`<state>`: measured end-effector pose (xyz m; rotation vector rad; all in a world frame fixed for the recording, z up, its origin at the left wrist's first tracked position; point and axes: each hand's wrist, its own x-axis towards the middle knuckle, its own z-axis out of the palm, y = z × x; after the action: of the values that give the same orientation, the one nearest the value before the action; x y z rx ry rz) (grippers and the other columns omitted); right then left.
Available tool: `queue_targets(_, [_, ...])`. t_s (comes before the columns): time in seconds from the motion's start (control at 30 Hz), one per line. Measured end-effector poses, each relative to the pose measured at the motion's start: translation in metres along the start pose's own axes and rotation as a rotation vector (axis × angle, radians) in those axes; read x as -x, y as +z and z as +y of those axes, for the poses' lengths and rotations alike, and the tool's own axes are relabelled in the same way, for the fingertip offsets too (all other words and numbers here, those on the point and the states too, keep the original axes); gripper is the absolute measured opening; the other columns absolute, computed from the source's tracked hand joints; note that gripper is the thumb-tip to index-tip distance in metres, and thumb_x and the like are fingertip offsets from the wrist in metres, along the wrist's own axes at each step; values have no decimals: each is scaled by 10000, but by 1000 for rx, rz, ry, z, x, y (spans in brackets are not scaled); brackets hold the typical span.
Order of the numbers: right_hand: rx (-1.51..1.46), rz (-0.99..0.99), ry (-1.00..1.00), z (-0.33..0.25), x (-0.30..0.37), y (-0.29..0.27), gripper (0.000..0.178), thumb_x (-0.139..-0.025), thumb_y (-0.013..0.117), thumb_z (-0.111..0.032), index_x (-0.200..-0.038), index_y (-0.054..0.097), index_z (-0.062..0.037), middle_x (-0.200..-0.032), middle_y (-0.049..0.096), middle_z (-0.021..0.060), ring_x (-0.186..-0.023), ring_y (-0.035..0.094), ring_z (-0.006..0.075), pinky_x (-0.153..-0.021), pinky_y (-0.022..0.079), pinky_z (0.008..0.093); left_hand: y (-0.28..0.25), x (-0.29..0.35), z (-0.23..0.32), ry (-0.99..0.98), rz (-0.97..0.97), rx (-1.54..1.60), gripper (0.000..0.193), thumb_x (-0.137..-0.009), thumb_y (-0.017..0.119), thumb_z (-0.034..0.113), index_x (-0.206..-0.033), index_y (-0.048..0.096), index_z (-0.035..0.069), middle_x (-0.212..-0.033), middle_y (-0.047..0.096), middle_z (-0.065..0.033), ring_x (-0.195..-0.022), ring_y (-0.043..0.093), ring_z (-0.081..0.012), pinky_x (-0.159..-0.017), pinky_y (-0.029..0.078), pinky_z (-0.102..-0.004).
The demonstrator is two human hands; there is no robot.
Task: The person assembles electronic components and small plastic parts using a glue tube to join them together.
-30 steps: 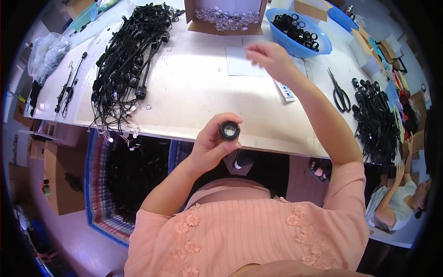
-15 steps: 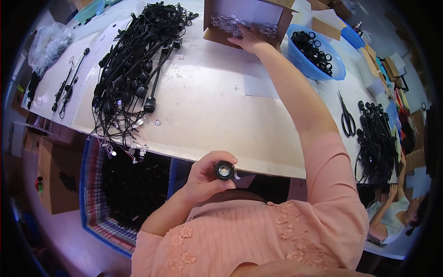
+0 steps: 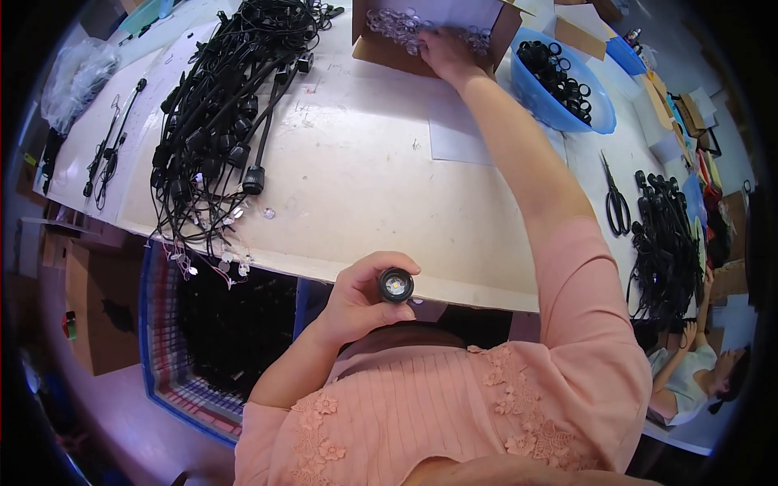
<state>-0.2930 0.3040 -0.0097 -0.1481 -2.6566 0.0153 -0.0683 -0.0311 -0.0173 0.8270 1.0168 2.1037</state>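
A long, pale work table (image 3: pixel 356 186) with a scuffed, cream-coloured top fills the upper part of the view, its near edge curving above the person's lap. The left hand (image 3: pixel 365 296) is held close to the body just below that edge, fingers curled round a small black socket (image 3: pixel 395 285) whose round open end faces up and shows a pale inside. The right arm reaches far across the table, and the right hand (image 3: pixel 442 53) lies inside an open cardboard box (image 3: pixel 389 50) at the far edge, resting among a heap of small clear pieces (image 3: pixel 397 20); whether the fingers have closed on any of them cannot be told. On the left half of the table sprawls a big tangle of black cables with sockets (image 3: pixel 219 121), with a few clear bits (image 3: pixel 243 215) loose near its lower end. Just right of the box stands a blue plastic bowl (image 3: pixel 596 109) holding black rings (image 3: pixel 559 77). A white sheet (image 3: pixel 458 138) lies flat beneath the reaching forearm. Further right are black scissors (image 3: pixel 616 198) and a second pile of black cables (image 3: pixel 668 243). Under the table stands a blue-rimmed crate (image 3: pixel 162 340) with dark contents, on a pale floor with cardboard cartons (image 3: pixel 93 312) beside it. At the lower right another person (image 3: pixel 697 377) sits at the table's end.
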Motion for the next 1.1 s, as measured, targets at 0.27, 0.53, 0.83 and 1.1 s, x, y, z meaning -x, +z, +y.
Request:
queue_targets(0.27, [-106,197,-95,-9,15,-50,185,-808,524,-162,-978,566,-103,-931,544,161,-847,544,335,-751,440,394,0,-2,1,-18,5,30,465,-672,736,95,-1047,477,3,-658,506,-35,-548,458,-77,-476,348,-183])
queue_targets(0.53, [-269,18,-328,-50,132,-97,146,-788,541,-93,-927,571,-60,-878,545,128,-827,545,286,-724,445,342,2,2,1,-16,-14,31,570,-781,629,255,-1195,388,-53,-700,474,-34,-602,421,-86,-525,339,-204])
queue_targets(0.83, [-161,-112,-292,-64,188,-113,329,-827,518,-278,-1084,534,-73,-1074,526,136,-983,495,306,-856,389,373,14,19,-4,83,-66,-35,578,-845,527,379,-1224,385,-35,-694,461,7,-581,396,-52,-501,301,-175])
queue_targets(1.1, [-542,-99,89,-34,202,-148,280,-817,548,-270,-1009,589,-69,-933,607,102,-947,528,259,-828,406,342,15,22,-6,64,53,-96,516,-880,450,397,-1197,413,-10,-656,442,2,-576,343,-51,-527,273,-171])
